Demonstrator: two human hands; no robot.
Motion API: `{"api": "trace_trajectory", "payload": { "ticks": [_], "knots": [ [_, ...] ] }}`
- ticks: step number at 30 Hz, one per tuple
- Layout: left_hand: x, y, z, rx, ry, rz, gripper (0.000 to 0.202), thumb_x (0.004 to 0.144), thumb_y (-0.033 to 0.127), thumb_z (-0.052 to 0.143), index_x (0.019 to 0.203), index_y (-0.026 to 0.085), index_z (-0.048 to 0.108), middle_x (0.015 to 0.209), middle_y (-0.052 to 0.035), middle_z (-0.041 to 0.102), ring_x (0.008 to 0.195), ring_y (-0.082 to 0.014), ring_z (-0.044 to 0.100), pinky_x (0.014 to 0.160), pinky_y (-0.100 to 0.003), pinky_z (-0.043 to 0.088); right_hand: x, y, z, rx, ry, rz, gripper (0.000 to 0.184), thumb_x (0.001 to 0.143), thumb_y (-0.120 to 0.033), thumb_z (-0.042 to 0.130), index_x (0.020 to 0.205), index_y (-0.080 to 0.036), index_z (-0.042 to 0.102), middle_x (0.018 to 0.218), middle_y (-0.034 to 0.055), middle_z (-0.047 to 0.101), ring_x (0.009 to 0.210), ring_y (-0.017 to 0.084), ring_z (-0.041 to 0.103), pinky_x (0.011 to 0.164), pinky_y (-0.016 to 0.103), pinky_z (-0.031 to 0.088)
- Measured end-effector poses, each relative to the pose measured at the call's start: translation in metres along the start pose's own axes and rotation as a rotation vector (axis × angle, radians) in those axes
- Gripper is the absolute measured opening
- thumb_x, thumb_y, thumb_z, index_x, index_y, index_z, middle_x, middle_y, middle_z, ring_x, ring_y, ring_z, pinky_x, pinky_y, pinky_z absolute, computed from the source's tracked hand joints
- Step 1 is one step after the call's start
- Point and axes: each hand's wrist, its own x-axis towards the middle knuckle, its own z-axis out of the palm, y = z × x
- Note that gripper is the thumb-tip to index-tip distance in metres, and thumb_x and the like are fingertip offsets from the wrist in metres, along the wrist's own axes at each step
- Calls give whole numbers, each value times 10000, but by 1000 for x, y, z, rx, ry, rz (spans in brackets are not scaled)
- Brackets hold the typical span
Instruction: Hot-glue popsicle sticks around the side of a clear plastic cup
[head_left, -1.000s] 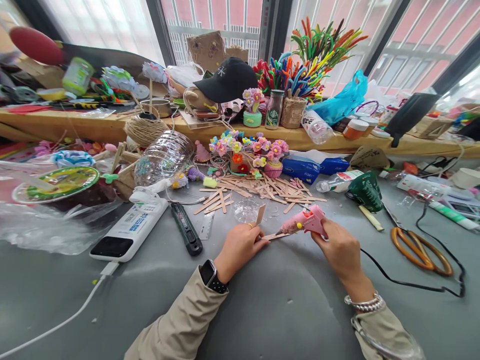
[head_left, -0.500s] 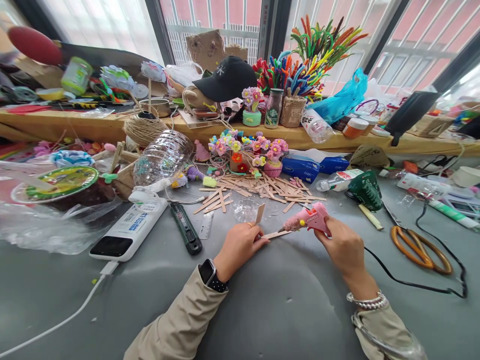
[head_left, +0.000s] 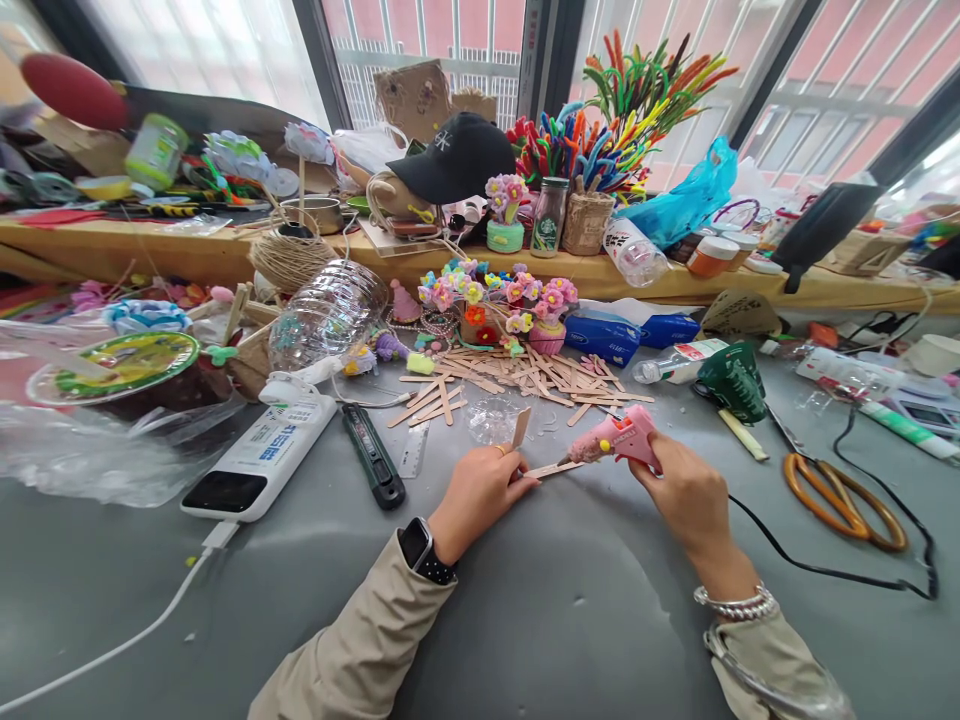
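Note:
My left hand (head_left: 484, 490) is closed on wooden craft sticks; one craft stick (head_left: 520, 428) rises upright from the fingers, and another flat craft stick (head_left: 553, 469) points right, close to the table. Wrapped round the handle of a pink hot glue gun (head_left: 616, 438) is my right hand (head_left: 686, 490). The gun's nozzle meets the flat stick near its right part. Behind both hands lies a loose pile of craft sticks (head_left: 536, 375). A crumpled piece of clear plastic (head_left: 491, 420) rests just beyond my left hand.
Left of my hands lie a green utility knife (head_left: 373, 460), a clear ruler (head_left: 414, 450) and a white power bank (head_left: 259, 455). Orange-handled scissors (head_left: 844, 500) and the black cord (head_left: 810, 572) are at right. Pipe-cleaner flowers (head_left: 480, 295) stand behind the stick pile.
Both hands, the glue gun and the sticks stay almost in place. The whole view has shifted very slightly.

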Motion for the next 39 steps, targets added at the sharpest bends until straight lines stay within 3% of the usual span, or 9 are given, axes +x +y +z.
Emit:
{"api": "trace_trajectory", "payload": {
  "ticks": [4, 27, 39],
  "knots": [
    [0, 0, 0, 3, 7, 4, 223, 793, 382, 500, 768, 181, 592, 697, -7, 596, 653, -139, 535, 576, -235, 343, 1, 0, 0, -6, -25, 18, 242, 803, -303, 444, 857, -118, 590, 585, 36, 599, 524, 140, 533, 478, 227, 314],
    [1, 0, -1, 10, 1, 13, 223, 799, 379, 491, 767, 180, 587, 692, -6, 598, 642, -135, 535, 576, -238, 345, 0, 7, -1, -14, -63, 69, 279, 810, -293, 380, 832, -125, 602, 584, 53, 607, 536, 151, 525, 462, 243, 260],
    [0, 1, -2, 16, -6, 7, 220, 798, 382, 494, 773, 183, 584, 715, -6, 606, 659, -138, 540, 579, -232, 344, 1, 6, -2, -4, -77, 31, 252, 802, -284, 407, 828, -126, 602, 553, 36, 574, 522, 142, 507, 477, 234, 273]
  ]
}}
